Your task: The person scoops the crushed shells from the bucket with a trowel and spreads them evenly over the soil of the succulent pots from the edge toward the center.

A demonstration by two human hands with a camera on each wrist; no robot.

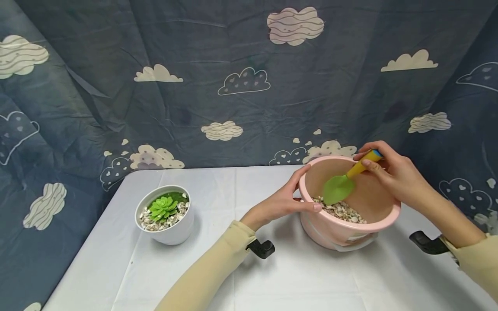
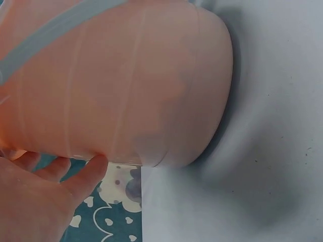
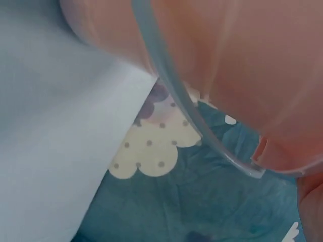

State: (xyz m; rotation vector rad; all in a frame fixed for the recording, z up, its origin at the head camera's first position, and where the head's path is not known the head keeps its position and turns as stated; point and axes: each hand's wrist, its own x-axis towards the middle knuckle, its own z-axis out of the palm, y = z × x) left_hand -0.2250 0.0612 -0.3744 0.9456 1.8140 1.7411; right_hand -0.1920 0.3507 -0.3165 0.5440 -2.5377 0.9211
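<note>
A pink bucket [image 1: 311, 224] stands on the table, with small pale stones [image 1: 344, 211] in its bottom. My left hand [image 1: 278, 203] holds the bucket's left side, thumb at the rim and fingers along the outer wall. In the left wrist view, fingertips [image 2: 93, 169] touch that wall. My right hand [image 1: 397, 172] grips the yellow handle of a toy shovel [image 1: 338, 188] above the right part of the rim. The shovel's green blade points down into the bucket, its tip at the stones. Only an edge of the right hand shows in the right wrist view.
On the left of the white-covered table [image 1: 155, 280] stands a white pot [image 1: 171, 233] with a green succulent [image 1: 163, 208] and pale stones. A grey bail handle [image 3: 171, 85] hangs against the bucket. Dark cloud-patterned cloth [image 1: 194, 52] hangs behind and at both sides.
</note>
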